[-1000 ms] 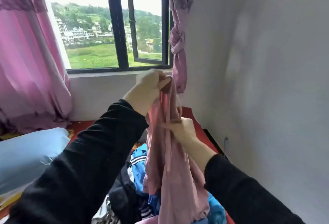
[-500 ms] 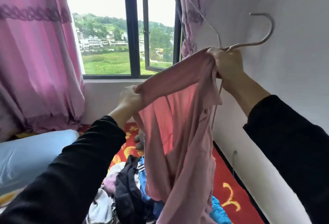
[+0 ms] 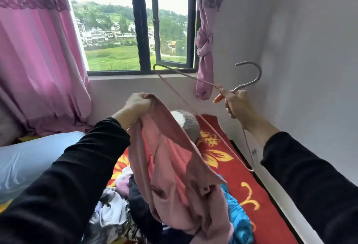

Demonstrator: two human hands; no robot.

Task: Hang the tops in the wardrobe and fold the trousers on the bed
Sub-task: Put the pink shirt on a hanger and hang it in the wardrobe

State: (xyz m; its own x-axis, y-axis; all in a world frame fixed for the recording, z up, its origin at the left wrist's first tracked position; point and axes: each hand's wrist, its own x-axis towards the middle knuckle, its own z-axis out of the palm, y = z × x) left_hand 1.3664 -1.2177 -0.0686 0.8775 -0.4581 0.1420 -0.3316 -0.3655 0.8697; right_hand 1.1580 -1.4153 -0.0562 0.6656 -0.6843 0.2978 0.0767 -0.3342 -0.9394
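The left hand (image 3: 138, 104) is clenched on 1 end of the pink top (image 3: 174, 166). It lifts that end up, so the top hangs loose above the bed (image 3: 251, 195). The right hand (image 3: 237, 106) grips the hanger (image 3: 247, 85) just under its hook and holds it tilted beside the top, likely so 1 arm of it can slide in. I cannot tell if the hanger touches the top. The top is not on the hanger yet, and no wardrobe shows.

I count 1 top held, 1 hanger, 1 pile (image 3: 120, 205) of more clothes on the bed under the top, 1 blue pillow (image 3: 29, 162), 1 fuzzy thing (image 3: 188, 125) and 2 pink curtains (image 3: 38, 59).
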